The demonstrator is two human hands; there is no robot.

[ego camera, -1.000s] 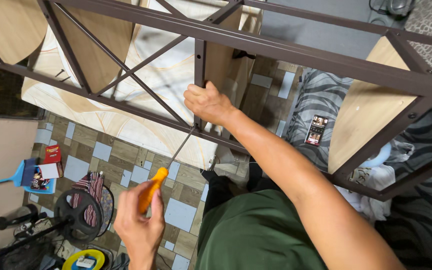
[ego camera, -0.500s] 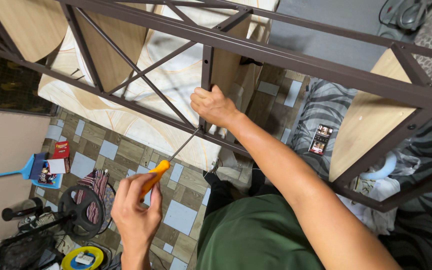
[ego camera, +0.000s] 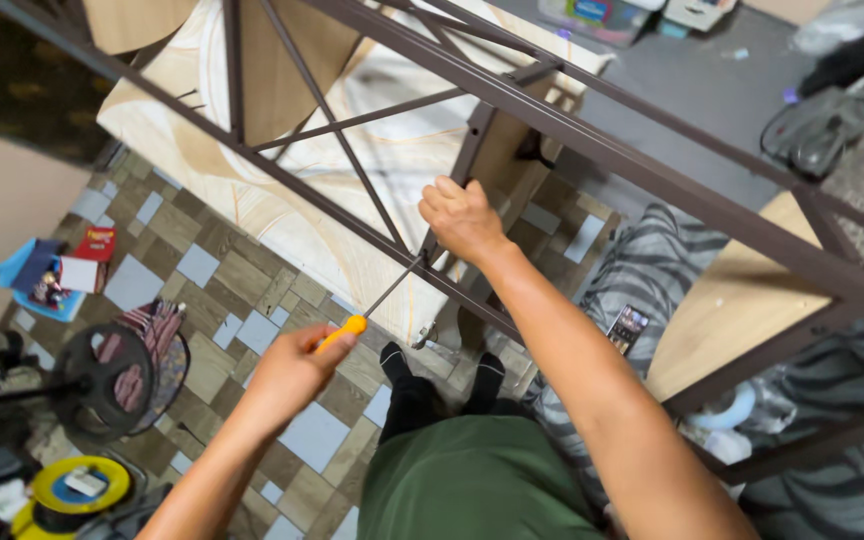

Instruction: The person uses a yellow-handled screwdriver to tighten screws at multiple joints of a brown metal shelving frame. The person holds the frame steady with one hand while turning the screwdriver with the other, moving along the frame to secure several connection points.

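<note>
My left hand [ego camera: 287, 372] grips the orange handle of a screwdriver [ego camera: 372, 305], whose thin metal shaft slants up to the right toward a joint of the dark brown metal frame [ego camera: 592, 150]. My right hand [ego camera: 462, 218] is closed around an upright bar of that frame, just above the screwdriver's tip. Light wooden panels [ego camera: 722, 300] are fixed inside the frame. The frame stands over a cream patterned sheet [ego camera: 282, 200] lying on the floor.
The floor is tiled in brown and grey squares [ego camera: 232, 290]. At the left lie a blue dustpan with small items [ego camera: 37, 280], a black round fan [ego camera: 102, 375] and a yellow reel [ego camera: 77, 485]. A zebra-striped blanket [ego camera: 642, 280] lies at the right. My black-socked feet [ego camera: 442, 385] stand below.
The view has shifted, so the frame and both hands sit more to the centre. The left hand rose and brought the screwdriver tip close to the joint beside the right hand.
</note>
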